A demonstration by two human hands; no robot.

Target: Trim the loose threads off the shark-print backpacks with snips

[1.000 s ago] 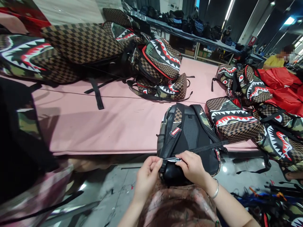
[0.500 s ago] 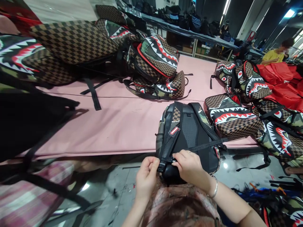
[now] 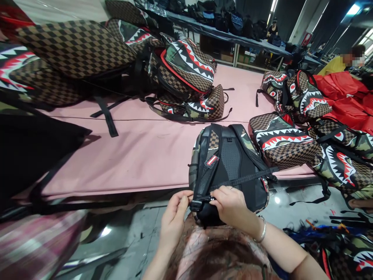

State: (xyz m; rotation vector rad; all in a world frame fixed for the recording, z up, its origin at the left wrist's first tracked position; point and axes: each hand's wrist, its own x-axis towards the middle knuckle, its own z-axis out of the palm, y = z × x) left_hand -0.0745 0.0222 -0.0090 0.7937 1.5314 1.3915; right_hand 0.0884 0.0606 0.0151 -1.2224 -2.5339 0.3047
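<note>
A backpack (image 3: 233, 155) lies with its black padded back panel and shoulder straps facing up, its near end over the table edge. Beside the lower left corner, my left hand (image 3: 175, 212) is closed, fingertips at the edge of the strap by a black plastic buckle (image 3: 196, 206). My right hand (image 3: 233, 204) rests over the lower panel, thumb and fingers pinched on a dark strap end just right of that buckle. What lies under its fingers is mostly hidden. A small red-and-white tag (image 3: 211, 160) shows on the left shoulder strap.
The pink-covered table (image 3: 140, 155) carries checkered shark-mouth backpacks at the back (image 3: 186, 70) and right (image 3: 285, 140). A black bag (image 3: 35, 151) hangs blurred at left. Red bags (image 3: 338, 87) lie near a person in yellow (image 3: 333, 67). More bags sit on the floor (image 3: 346, 252).
My left hand has shifted slightly left, its thumb drawn back from the buckle, which shows more fully. My right hand keeps its pinch. The whole view has moved a little.
</note>
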